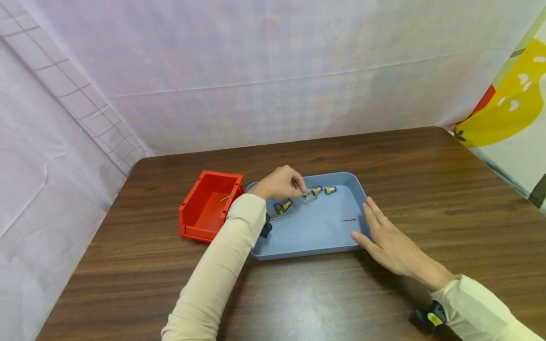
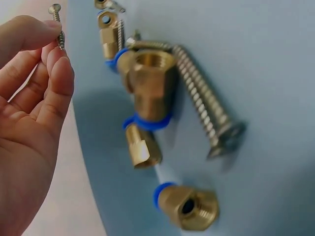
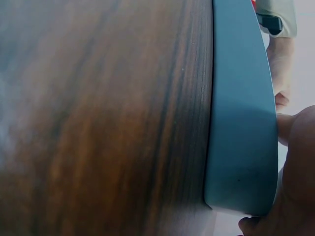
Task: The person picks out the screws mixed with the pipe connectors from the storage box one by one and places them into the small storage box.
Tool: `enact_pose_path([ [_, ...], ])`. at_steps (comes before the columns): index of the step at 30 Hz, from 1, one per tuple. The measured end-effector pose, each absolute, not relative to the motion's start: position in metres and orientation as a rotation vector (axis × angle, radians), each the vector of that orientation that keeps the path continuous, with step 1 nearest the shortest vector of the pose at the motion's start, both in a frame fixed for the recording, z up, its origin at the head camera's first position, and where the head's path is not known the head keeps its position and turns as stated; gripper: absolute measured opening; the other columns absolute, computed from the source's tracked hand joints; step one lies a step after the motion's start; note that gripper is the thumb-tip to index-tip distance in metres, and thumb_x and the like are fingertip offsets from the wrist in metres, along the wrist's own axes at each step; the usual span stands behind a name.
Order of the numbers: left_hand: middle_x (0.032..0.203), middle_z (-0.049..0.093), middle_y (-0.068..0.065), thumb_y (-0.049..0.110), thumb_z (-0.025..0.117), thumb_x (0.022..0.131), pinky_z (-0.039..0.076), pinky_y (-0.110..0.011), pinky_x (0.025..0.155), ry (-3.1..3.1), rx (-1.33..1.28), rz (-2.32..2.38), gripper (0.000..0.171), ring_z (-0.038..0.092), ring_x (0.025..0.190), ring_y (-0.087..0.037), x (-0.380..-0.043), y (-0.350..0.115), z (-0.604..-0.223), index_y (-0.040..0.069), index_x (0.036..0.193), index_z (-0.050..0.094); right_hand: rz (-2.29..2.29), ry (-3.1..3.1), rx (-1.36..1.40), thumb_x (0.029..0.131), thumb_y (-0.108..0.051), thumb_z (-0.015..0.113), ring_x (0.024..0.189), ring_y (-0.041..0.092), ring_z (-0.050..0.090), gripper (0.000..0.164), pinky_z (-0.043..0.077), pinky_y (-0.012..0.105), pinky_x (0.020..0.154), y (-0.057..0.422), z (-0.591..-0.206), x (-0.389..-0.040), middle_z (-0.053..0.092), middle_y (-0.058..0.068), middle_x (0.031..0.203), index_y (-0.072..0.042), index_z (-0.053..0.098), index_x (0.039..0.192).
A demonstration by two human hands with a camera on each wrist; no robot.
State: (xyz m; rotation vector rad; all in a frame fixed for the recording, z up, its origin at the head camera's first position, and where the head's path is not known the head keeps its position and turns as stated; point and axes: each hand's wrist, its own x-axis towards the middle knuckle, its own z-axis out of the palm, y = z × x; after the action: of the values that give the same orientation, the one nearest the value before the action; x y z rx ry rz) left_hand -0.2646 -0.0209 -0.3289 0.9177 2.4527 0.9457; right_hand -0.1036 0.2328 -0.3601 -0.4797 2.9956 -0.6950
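Pinched between the thumb and fingertips of my left hand (image 1: 283, 183) is a small screw (image 2: 57, 27), head up in the left wrist view. That hand hovers over the far side of the blue tray (image 1: 311, 246). Below it lie several brass fittings with blue rings, such as one fitting (image 2: 155, 81), and loose long screws (image 2: 202, 93). Another brass fitting (image 1: 330, 190) sits by the tray's far wall. My right hand (image 1: 390, 246) rests at the tray's right rim with fingers straight. A single screw (image 1: 348, 219) lies in the tray near it.
A red bin (image 1: 204, 232) stands against the tray's left side, with a screw (image 1: 225, 198) inside. The brown wooden table (image 1: 290, 303) extends around both containers. Behind the table hangs a pale cloth (image 1: 273, 71).
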Motion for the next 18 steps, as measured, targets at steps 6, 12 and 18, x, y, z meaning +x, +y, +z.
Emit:
enact_pose_path([
  [6, 0.094, 0.068, -0.006, 0.005, 0.063, 0.087, 0.051, -0.024, 0.072, 2.467, 0.919, 0.961, 0.012, 0.06, 0.081, -0.016, -0.266, -0.031, -0.321, 0.001, 0.095, 0.072, -0.693, 2.991, -0.48, 0.1, -0.041, 0.043, 0.144, 0.043, 0.007, 0.079, 0.023, 0.061, 0.107, 0.233, -0.361, -0.104, -0.002, 0.027, 0.157, 0.012, 0.008, 0.148],
  [12, 0.092, 0.069, -0.008, 0.005, 0.063, 0.086, 0.052, -0.025, 0.073, 2.478, 0.893, 0.994, 0.014, 0.061, 0.081, -0.017, -0.265, -0.042, -0.311, -0.001, 0.096, 0.072, -0.706, 2.983, -0.482, 0.1, -0.041, 0.043, 0.144, 0.044, 0.007, 0.08, 0.022, 0.062, 0.107, 0.232, -0.362, -0.105, -0.003, 0.027, 0.157, 0.012, 0.007, 0.148],
  [18, 0.089, 0.07, -0.007, 0.005, 0.062, 0.084, 0.052, -0.027, 0.074, 2.541, 0.871, 1.005, 0.014, 0.062, 0.081, -0.017, -0.267, -0.056, -0.301, 0.0, 0.092, 0.073, -0.707, 2.988, -0.497, 0.1, -0.04, 0.043, 0.143, 0.045, 0.007, 0.079, 0.022, 0.062, 0.107, 0.233, -0.363, -0.106, -0.003, 0.028, 0.156, 0.013, 0.008, 0.147],
])
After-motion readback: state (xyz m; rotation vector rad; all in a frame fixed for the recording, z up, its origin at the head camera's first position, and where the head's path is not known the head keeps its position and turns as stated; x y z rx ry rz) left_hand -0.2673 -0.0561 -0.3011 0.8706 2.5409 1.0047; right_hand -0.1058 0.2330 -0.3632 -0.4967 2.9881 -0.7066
